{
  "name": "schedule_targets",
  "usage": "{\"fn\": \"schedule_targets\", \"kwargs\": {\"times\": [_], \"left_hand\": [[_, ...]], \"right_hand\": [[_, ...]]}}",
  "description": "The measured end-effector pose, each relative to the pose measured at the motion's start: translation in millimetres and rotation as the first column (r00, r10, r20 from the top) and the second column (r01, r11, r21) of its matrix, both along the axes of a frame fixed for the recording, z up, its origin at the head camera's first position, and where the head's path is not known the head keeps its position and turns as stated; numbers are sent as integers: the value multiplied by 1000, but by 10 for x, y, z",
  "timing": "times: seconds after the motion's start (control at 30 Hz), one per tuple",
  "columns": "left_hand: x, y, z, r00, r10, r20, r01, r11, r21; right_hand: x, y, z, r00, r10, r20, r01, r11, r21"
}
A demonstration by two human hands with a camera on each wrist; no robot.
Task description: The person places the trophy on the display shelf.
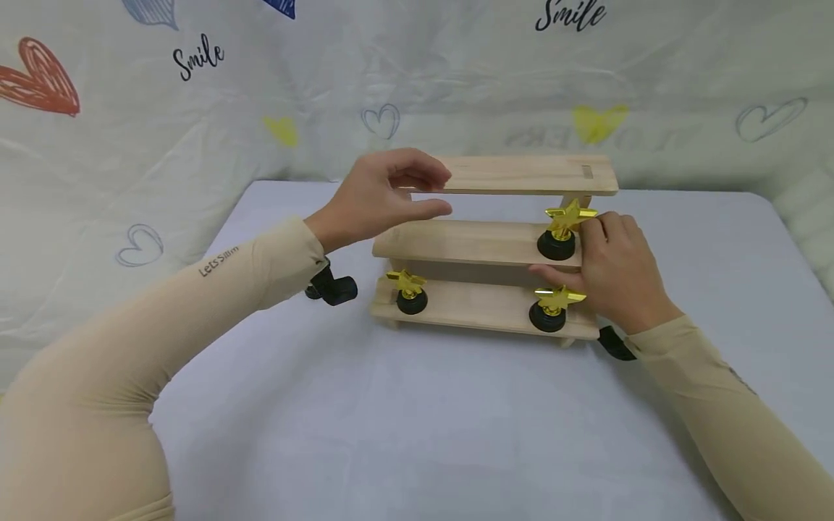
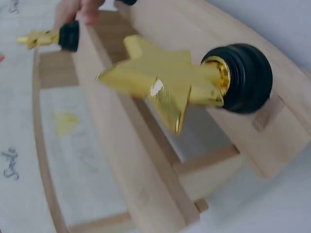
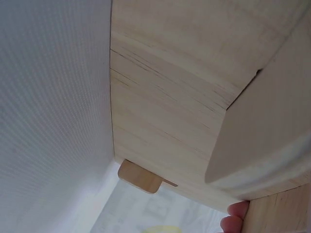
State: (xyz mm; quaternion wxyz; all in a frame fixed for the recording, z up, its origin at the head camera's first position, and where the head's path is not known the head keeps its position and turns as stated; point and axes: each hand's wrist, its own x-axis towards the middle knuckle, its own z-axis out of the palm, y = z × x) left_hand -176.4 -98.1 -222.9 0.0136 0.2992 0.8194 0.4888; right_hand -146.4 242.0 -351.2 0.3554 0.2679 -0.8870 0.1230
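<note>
A three-tier wooden shelf rack (image 1: 456,250) stands on the table. My right hand (image 1: 622,271) grips the right end of its middle tier, thumb along the front; its fingertips (image 3: 234,216) show against wood in the right wrist view. Beside that hand, a gold star trophy (image 1: 559,235) with a black base stands on the middle tier. The bottom tier carries a left star trophy (image 1: 411,293), large in the left wrist view (image 2: 160,82), and a right star trophy (image 1: 550,310). Near the top tier's left end, my left hand (image 1: 384,188) holds nothing, thumb and fingers apart.
A white cloth covers the table (image 1: 417,420) under the rack. Behind it hangs a pale curtain (image 1: 469,87) printed with hearts and words. A black wrist camera (image 1: 335,287) sits below the left wrist, close to the rack's left side.
</note>
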Motion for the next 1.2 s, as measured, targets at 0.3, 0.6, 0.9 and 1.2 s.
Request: {"fn": "schedule_targets", "kwargs": {"times": [0.3, 0.6, 0.9, 1.2], "left_hand": [[45, -585, 65, 989, 143, -37, -138, 985, 103], [112, -1109, -104, 966, 258, -12, -252, 953, 171], [177, -1432, -472, 958, 282, 58, -288, 931, 225], [250, -1658, -802, 939, 313, 143, -340, 909, 240]], "right_hand": [[3, -11, 7, 1000, 19, 6, -19, 1000, -3], [-1, -14, -2, 1000, 21, -20, -22, 1000, -18], [19, -12, 20, 1000, 14, 12, -14, 1000, 4], [13, -27, 9, 1000, 22, 1, -22, 1000, -20]]}}
